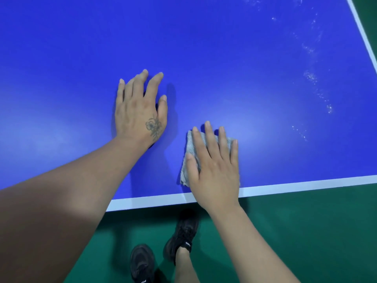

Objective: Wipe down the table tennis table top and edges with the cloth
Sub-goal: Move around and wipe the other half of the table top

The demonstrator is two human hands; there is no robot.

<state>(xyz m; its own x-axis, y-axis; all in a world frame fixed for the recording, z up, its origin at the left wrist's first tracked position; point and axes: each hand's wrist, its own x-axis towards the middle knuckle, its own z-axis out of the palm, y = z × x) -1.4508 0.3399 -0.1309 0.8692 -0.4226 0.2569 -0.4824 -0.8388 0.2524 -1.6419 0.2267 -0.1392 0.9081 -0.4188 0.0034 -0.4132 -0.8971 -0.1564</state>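
**Two flat hands on the blue table, one pressing the cloth**

The left forearm [61,201] fills the lower-left corner, nearest the camera, reaching up across the white edge line [306,185] of the table [224,58]. Its left hand [139,111] lies palm down on the bare blue top, fingers straight and slightly spread, holding nothing; a small flower tattoo [154,126] marks the back of it.

Just to the right, apart from that hand, the right hand [214,166] lies flat on the grey cloth [188,158], fingers straight and close together, pressing it onto the top rather than pinching it. The cloth sits close to the near edge line, its folded left side showing past the thumb.

Farther right, white specks [311,76] trail across the blue surface toward the side edge.

Below the table, two black shoes [163,254] stand on the green floor [306,231].
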